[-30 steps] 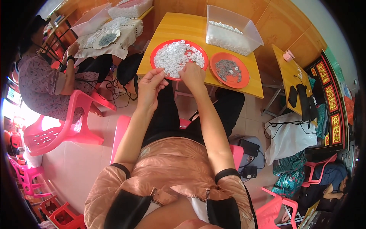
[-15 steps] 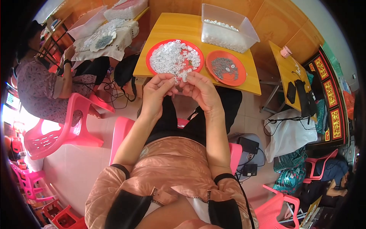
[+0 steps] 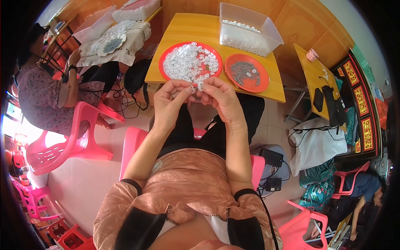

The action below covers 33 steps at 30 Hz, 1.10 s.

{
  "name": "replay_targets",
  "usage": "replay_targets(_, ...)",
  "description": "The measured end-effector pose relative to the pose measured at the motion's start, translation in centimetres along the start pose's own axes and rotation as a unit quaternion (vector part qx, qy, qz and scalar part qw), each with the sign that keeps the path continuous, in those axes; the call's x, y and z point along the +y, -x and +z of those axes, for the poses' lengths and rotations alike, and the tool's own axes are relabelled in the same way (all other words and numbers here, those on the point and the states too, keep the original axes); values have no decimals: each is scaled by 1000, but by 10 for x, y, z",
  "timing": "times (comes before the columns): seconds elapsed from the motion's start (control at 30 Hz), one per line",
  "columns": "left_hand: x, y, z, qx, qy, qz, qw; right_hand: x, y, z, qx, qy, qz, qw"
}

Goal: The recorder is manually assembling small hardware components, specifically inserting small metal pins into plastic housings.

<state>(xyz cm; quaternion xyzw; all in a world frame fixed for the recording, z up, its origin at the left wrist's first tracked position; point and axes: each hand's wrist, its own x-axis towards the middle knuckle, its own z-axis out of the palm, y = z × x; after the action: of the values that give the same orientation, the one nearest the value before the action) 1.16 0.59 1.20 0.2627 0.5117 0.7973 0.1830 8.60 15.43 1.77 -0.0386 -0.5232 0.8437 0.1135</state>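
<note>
The right hand (image 3: 221, 98) pinches a small white piece (image 3: 200, 86); the left hand's (image 3: 172, 102) thumb and finger press together just beside it, anything between them too small to tell. Both work at the red plate's (image 3: 161, 66) near rim, probably for easy reach. The orange plate (image 3: 264, 75) sits alongside, near the table's (image 3: 191, 27) front edge; the clear box (image 3: 266, 36) stands farther back, leaving forearm room.

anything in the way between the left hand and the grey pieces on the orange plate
Yes: in this view the right hand, pinching a white piece, lies between the left hand and the grey pieces on the orange plate.
</note>
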Motion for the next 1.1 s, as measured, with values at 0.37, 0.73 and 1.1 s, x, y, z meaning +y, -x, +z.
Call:
replay_targets(0.37, 0, 0, 2, 9, -21, 24, 999, 1, 2, 3, 18, 71, -29, 997)
replay_targets(0.73, 0, 1, 1, 8, -111, 51, 992, -1, 4, 4, 32, 106, -52, 993)
replay_targets(1.1, 4, 4, 7, 0, -129, 66, 989, 5, 3, 3, 12, 92, -57, 994)
